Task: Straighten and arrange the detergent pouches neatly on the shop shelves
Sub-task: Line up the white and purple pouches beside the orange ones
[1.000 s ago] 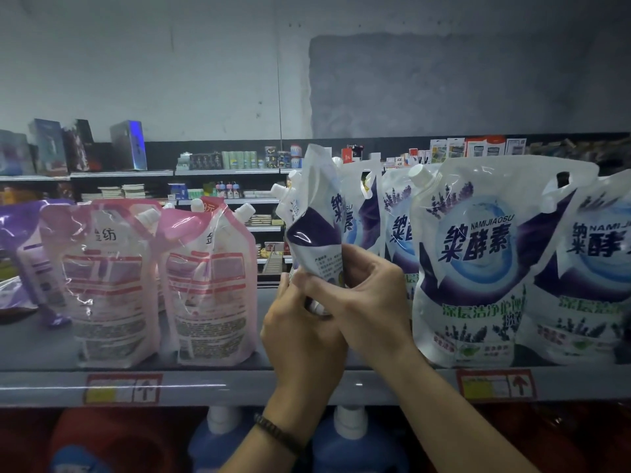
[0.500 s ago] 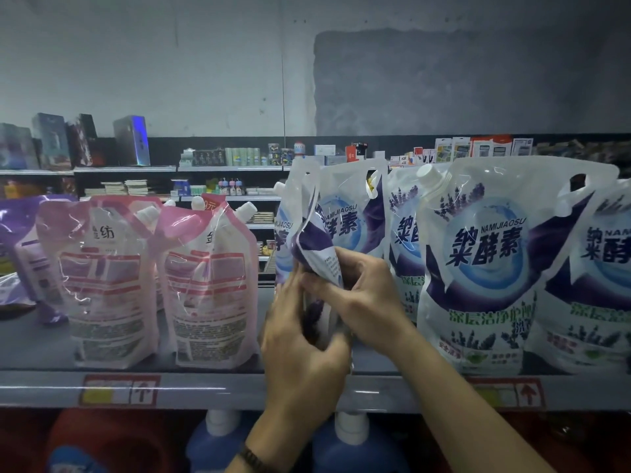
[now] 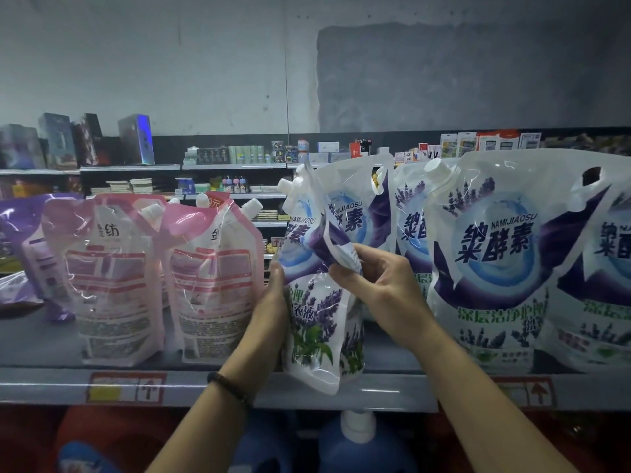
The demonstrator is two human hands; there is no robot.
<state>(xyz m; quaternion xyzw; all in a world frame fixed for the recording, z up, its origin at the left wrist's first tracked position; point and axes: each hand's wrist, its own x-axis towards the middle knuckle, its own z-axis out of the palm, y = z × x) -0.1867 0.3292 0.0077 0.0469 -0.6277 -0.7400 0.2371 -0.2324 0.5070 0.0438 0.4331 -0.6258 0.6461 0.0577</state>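
A white and purple lavender detergent pouch (image 3: 319, 322) stands at the front edge of the grey shelf (image 3: 211, 387), its upper part folded over. My left hand (image 3: 271, 312) grips its left side from behind. My right hand (image 3: 379, 288) pinches the folded upper flap of the same pouch. Several matching white and purple pouches (image 3: 491, 254) stand upright to the right and behind. Two pink pouches (image 3: 112, 278) stand to the left, with a purple pouch (image 3: 24, 254) at the far left.
Blue bottles with white caps (image 3: 355, 442) stand on the shelf below. A price label (image 3: 124, 389) sits on the shelf rail at the left, another label (image 3: 532, 392) at the right. Far shelves with boxed goods (image 3: 136, 139) line the back wall.
The held pouch has come down and forward to the shelf's front edge and now shows its lavender front. My left hand has shifted from the pouch's base to its left side.
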